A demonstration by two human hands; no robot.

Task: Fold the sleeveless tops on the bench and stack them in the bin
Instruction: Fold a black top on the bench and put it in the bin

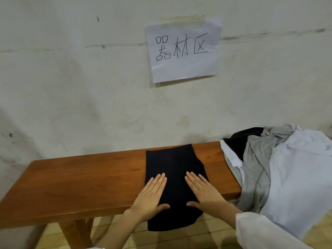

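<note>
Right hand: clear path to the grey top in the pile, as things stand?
Probably yes. The right hand lies flat on the black top, holding nothing; the grey top lies to its right in the pile at the bench end, partly uncovered, with nothing standing between them.

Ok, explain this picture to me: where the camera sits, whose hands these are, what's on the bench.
No machine here: a camera worn on a person's head looks forward and down. Their left hand and right hand lie flat, fingers straight, pressing a black top onto the wooden bench; its near edge hangs over the front. Nothing is gripped. A heap of white, grey and black clothes sits at the bench's right end. A paper sign is taped to the wall. No bin shows.
</note>
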